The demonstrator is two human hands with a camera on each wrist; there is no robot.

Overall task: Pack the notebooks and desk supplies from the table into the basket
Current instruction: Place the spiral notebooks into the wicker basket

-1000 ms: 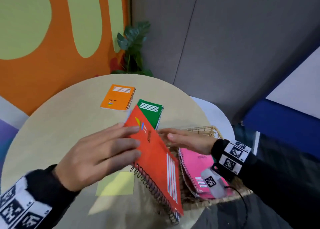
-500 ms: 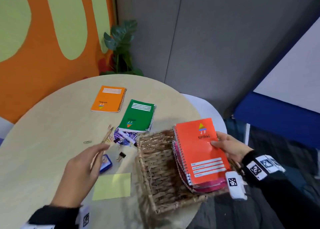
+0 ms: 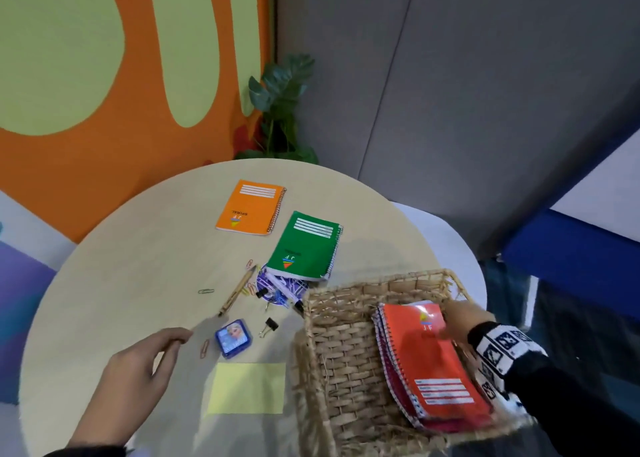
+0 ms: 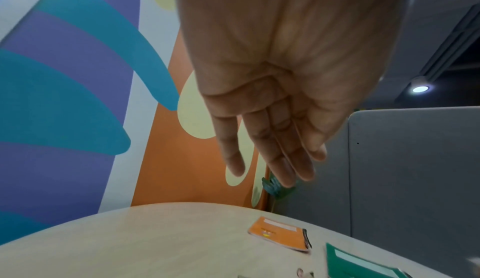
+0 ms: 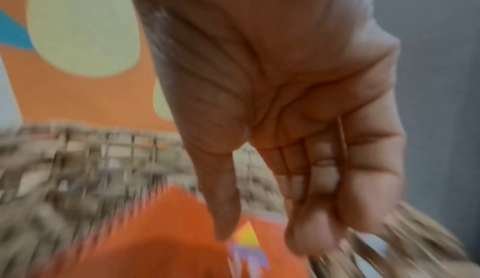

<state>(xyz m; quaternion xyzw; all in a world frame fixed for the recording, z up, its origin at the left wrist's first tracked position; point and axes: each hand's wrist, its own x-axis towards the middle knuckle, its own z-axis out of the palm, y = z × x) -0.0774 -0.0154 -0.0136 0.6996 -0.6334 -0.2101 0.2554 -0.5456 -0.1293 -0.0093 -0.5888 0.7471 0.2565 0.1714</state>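
From the head view, the red notebook [image 3: 434, 363] lies atop a pink one in the basket [image 3: 341, 349] at the desk [image 3: 138, 283] edge; the right hand [image 3: 462, 321] hovers at its far corner, the left hand [image 3: 138, 373] above the desk. Left wrist: left grip released, fingers [image 4: 275, 159] straight, orange notebook [image 4: 279, 234] below. Right wrist, blurred: right grip relaxed, grasping nothing, over the red cover

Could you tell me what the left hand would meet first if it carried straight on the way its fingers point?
Probably the pen: the left hand points up-right toward it over bare table. Height is unclear, so it may pass above.
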